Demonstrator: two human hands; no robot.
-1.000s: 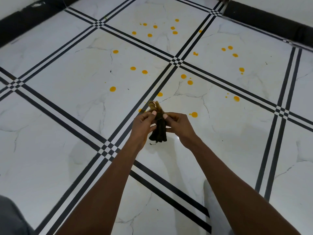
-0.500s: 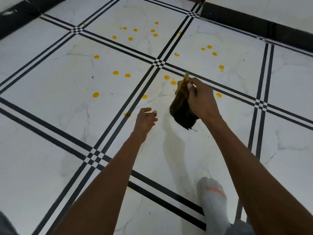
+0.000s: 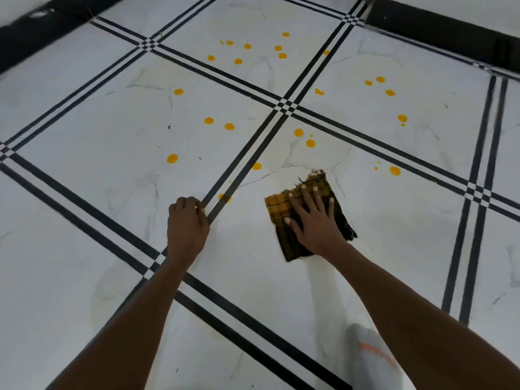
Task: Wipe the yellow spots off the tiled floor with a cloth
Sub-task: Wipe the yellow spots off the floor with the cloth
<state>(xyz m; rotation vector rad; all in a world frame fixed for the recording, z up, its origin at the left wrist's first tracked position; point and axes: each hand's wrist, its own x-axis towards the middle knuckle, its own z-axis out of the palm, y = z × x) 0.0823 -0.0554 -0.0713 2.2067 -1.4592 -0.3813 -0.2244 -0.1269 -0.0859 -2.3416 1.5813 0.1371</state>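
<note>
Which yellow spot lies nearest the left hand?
The spot on the black grout lines, just right of the left hand fingertips. Every other spot sits farther up the floor, and none lies closer.

White marble floor (image 3: 84, 192), black skirting (image 3: 439, 35)
</note>
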